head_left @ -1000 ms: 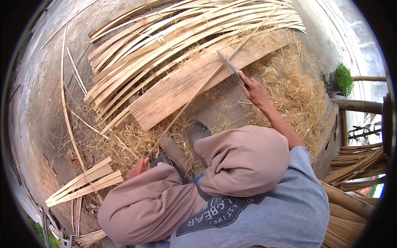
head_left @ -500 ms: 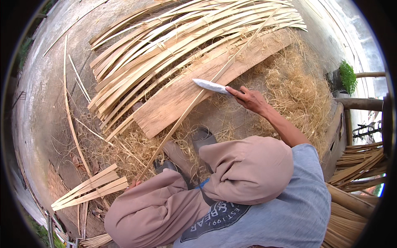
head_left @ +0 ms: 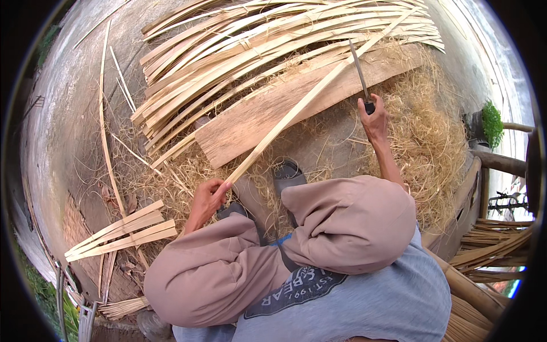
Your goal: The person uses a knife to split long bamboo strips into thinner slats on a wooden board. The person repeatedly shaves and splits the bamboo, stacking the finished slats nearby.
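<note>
My left hand, just beyond my left knee, is closed on the near end of a long pale bamboo strip. From there the strip slants away to the upper right, passing over a brown wooden board. My right hand is closed round the dark handle of a knife. Its blade points up and away, seen nearly edge-on, with the tip close to the strip's far part. Whether blade and strip touch I cannot tell.
Beyond the board lies a wide layer of split bamboo strips. Curly shavings heap up at the right. A small bundle of strips is at the left. Bamboo poles and stacked strips stand at the far right.
My left hand has come into fuller view from behind my knee, holding the strip's end. My right hand has moved right, turning the knife from across the strip to pointing away.
</note>
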